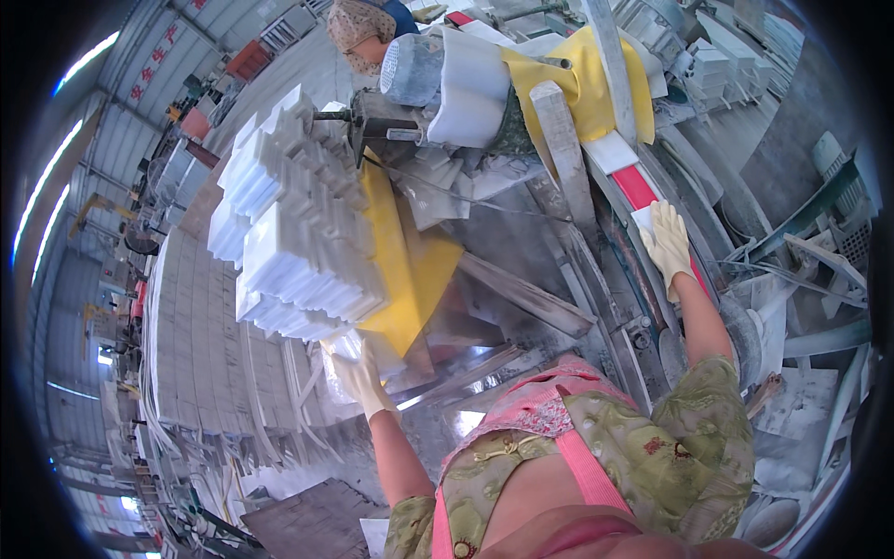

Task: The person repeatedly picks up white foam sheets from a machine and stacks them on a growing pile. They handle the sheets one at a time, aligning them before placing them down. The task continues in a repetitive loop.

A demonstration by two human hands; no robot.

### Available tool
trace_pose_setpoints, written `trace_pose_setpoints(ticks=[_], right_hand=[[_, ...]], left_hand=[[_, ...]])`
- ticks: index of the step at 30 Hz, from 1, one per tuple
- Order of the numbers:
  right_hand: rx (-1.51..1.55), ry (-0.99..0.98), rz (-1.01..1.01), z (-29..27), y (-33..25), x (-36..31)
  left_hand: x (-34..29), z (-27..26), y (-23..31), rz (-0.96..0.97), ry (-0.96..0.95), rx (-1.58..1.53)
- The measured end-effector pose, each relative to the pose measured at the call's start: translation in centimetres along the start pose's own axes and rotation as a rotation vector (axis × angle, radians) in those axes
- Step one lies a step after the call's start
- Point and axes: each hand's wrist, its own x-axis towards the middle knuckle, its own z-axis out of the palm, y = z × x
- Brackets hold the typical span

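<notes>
Both my hands wear pale cream gloves. My right hand [668, 244] lies with its fingers stretched out over a white tile [643, 219] on a narrow red belt [636, 188]. Farther up the belt, another white tile [610, 152] lies close to a yellow sheet [589, 79] draped over the machine. Below the near end of a tall stack of white tiles [303, 265], my left hand [358, 374] grips a pale, glossy tile [337, 380]. My palm and fingers partly hide that piece.
A second yellow sheet [400, 270] hangs beside the stack. The machine's motor [412, 70] and white-covered housing [470, 88] stand ahead, with a person [363, 33] beyond. Wooden beams [526, 296] and metal rails lie between my arms. More white tiles [717, 74] are piled far right.
</notes>
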Motion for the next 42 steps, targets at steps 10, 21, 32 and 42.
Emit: trace_pose_setpoints(ticks=[10,21,32,42], right_hand=[[-0.039,-0.123,0.221,-2.0,-1.0,3.9],[-0.07,0.069,0.227,-0.6,-1.7,2.1],[-0.1,0.281,0.006,0.5,-2.6,1.2],[0.009,0.182,-0.079,0.2,-2.6,-0.8]], left_hand=[[-1.8,-1.2,2.7,-0.023,-0.041,0.018],[0.6,-0.2,-0.3,0.022,-0.011,0.125],[0.9,-0.3,-0.5,0.006,-0.005,0.246],[0.9,-0.2,-0.6,0.016,-0.006,0.168]])
